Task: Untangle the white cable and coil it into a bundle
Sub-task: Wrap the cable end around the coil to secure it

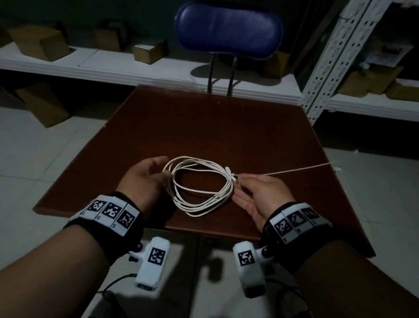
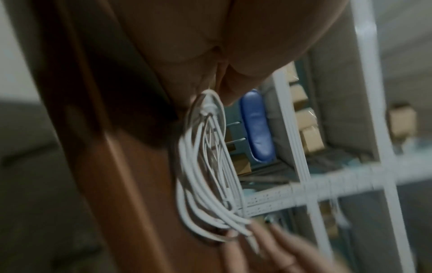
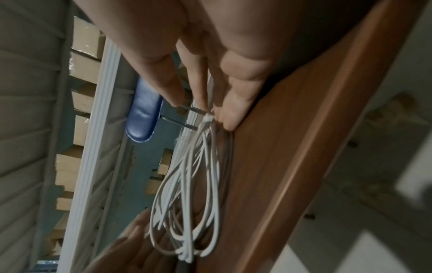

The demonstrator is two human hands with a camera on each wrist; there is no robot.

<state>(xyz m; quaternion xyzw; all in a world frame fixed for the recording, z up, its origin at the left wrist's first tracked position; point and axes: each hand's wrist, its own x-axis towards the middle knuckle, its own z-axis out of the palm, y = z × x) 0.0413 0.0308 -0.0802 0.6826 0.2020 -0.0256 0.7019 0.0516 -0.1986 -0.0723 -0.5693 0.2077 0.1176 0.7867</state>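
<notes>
- Cable (image 1: 200,187): lies in several loops on the near part of the table (image 1: 200,124), close to the near edge. The loops are gathered at a wrap on the right side of the coil; from there a straight tail (image 1: 293,169) runs right, past the table's right edge.
- Left hand (image 1: 144,179): at the left side of the coil, fingers loosely curled against the loops. Whether they grip the strands or only steady them cannot be told from the head view, and the wrist views are blurred there.
- Right hand (image 1: 259,192): at the wrap, thumb and fingertips pinched on the tail just where it leaves the coil; remaining fingers lie relaxed beside the loops.
- Step in hand, as judged: untangling looks done and the coil is formed; the tail is being wound round the loops to bind them. Task is well along.
- Next move calls for: keeping the left side held so the loops do not spring apart, and bringing the taut tail round the wrap without dragging the coil.
- Edges: the coil sits near the near edge, so a pull toward the body could tip the loops off.
- Room: bare tabletop lies beyond the coil, toward the chair (image 1: 227,30); a shelf post (image 1: 341,53) stands at the far right corner, well apart from the hands.
</notes>
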